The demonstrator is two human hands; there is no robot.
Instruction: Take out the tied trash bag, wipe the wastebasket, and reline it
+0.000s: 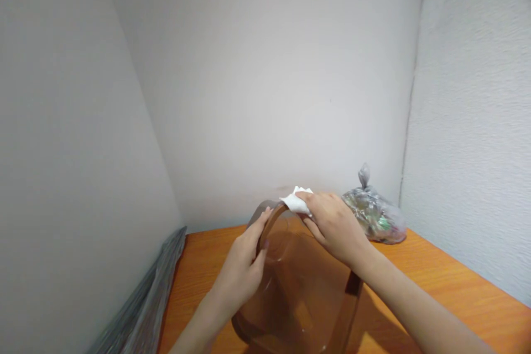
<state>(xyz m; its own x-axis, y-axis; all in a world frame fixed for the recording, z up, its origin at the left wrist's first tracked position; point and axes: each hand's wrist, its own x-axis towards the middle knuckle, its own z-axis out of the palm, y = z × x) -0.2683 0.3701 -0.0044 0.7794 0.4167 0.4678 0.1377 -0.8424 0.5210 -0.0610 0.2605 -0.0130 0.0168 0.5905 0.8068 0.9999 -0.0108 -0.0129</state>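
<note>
A brown see-through plastic bin (298, 287) is tilted up over the wooden table, its open side facing me. My left hand (244, 265) grips its rim at the upper left, thumb on the near side. At the top of the rim, my right hand (332, 221) pinches a white cloth or tissue (296, 201) and presses it against the edge. Both hands are closed. The fingertips behind the rim are partly hidden.
A knotted clear plastic bag (377, 215) with mixed contents sits at the table's back right. Grey plastic sheeting (157, 287) hangs along the left edge of the orange wooden table (435, 271). White walls (265, 83) enclose the back and both sides.
</note>
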